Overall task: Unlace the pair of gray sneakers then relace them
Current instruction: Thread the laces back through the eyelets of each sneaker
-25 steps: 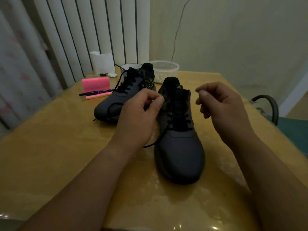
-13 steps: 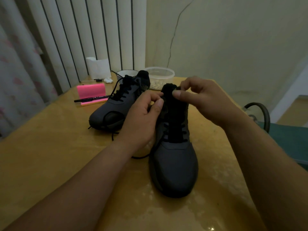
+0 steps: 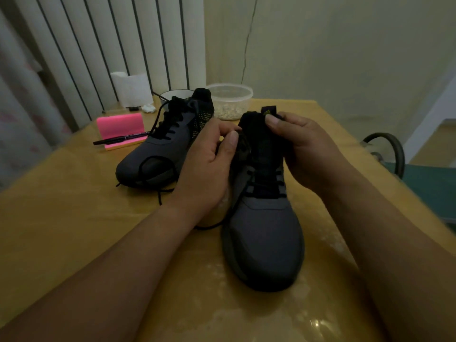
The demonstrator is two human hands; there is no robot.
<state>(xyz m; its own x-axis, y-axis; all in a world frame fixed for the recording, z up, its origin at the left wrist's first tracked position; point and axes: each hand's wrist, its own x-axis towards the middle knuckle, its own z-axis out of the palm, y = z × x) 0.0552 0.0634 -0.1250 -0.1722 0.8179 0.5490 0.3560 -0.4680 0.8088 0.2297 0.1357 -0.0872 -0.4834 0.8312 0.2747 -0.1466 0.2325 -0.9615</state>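
Presently, the black tongue (image 3: pixel 254 124) of the nearer gray sneaker (image 3: pixel 265 243) is being pinched near its top by the right hand (image 3: pixel 311 151), with the thumb in front and the curled fingers behind. The left rim of the same sneaker's opening is being gripped by the left hand (image 3: pixel 207 166), with the thumb pressed to the edge and the fingers curled narrowly. Whether a lace end is also being held there cannot be told. The sneaker is being kept toe toward the viewer on a glossy yellow table (image 3: pixel 74 218), with black laces (image 3: pixel 261 187) visible across its lower eyelets and a loose strand trailing beneath the left wrist. The farther sneaker (image 3: pixel 158 154) is being left just beyond the left hand, laced, with one lace loop draped over its toe. Behind it, a pink block (image 3: pixel 118 124) with a black pen (image 3: pixel 118 139), a white bowl (image 3: pixel 172 95), a clear tub (image 3: pixel 230 99) and a paper roll (image 3: pixel 132 88) are being shown before pale vertical blinds (image 3: pixel 111 40). A dark chair back (image 3: pixel 394 154) is being shown at the right.
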